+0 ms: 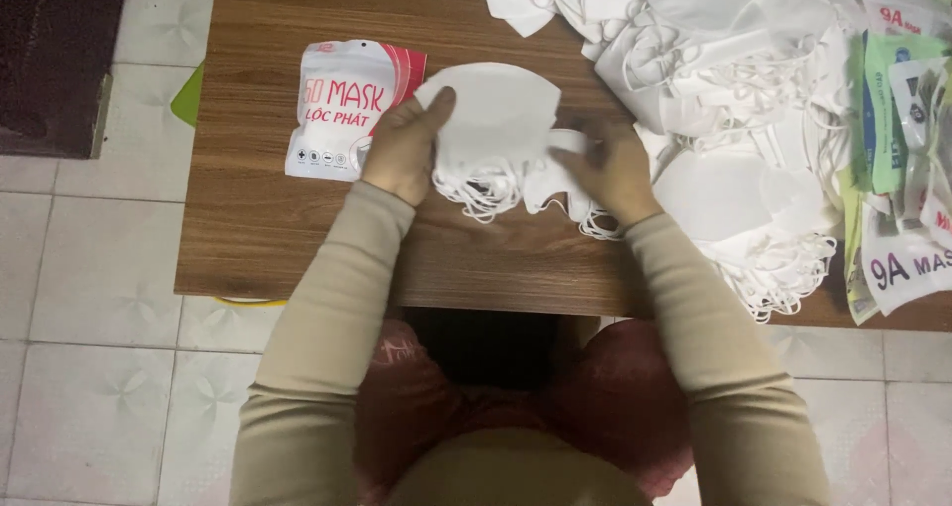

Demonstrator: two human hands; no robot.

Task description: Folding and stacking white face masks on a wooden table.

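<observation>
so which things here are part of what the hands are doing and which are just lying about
In hand:
- stack of white folded face masks, held by left hand and right hand

Lying about:
- white-and-red mask pouch
- heap of loose white masks
- green-and-white packets
- brown wooden table

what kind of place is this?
Likely a home or small workshop where face masks get packed by hand. A wooden table on a tiled floor, a heap of white masks, printed pouches, and both hands on a stack of masks.

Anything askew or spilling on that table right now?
Yes: the loose white mask pile sprawls over the table's right edge, ear loops dangling. The stack of masks held between left hand and right hand looks tidy.
</observation>
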